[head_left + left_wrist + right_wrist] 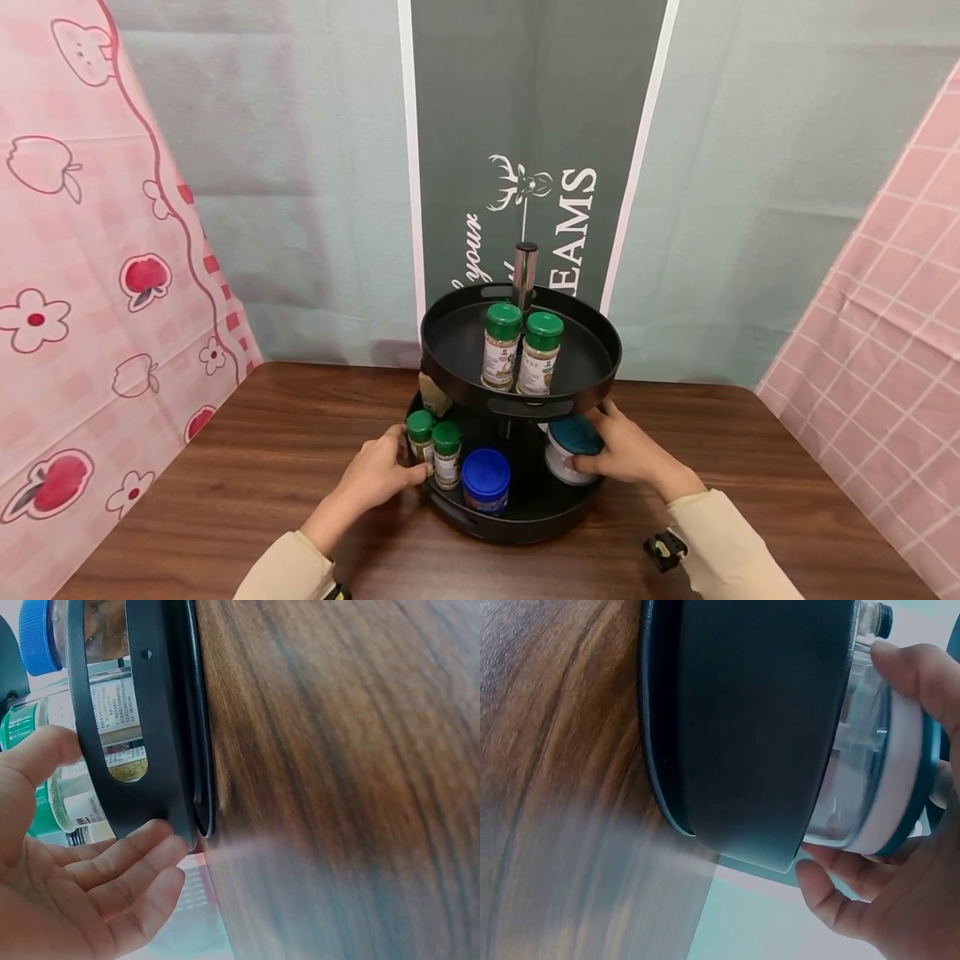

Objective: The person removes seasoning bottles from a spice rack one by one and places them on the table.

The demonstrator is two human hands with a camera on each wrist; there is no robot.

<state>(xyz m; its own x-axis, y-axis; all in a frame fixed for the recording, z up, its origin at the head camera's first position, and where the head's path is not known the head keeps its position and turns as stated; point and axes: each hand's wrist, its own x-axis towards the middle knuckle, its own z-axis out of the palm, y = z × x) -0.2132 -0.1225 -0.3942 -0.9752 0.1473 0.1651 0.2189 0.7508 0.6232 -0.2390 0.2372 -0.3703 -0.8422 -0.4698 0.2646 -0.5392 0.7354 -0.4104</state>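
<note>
A black two-tier rotating spice rack stands on the table. On its lower tray [517, 530], a clear jar with a teal lid [574, 436] sits at the right, held by my right hand [633, 448] with thumb and fingers on opposite sides. At the left edge, my left hand [375, 468] touches the tray wall with loosely bent fingers; its thumb reaches over the rim beside two green-capped spice bottles [447, 457]. A blue-lidded jar [486, 482] stands at the tray's front. Two more green-capped spice bottles [538, 357] stand on the upper tray [455, 337].
The wooden table [247, 467] surrounds the rack's base. A metal post [525, 271] rises through the upper tray. Behind the left bottles, a tan item [433, 395] is partly hidden. Fabric curtains [330, 183] hang at the back and both sides.
</note>
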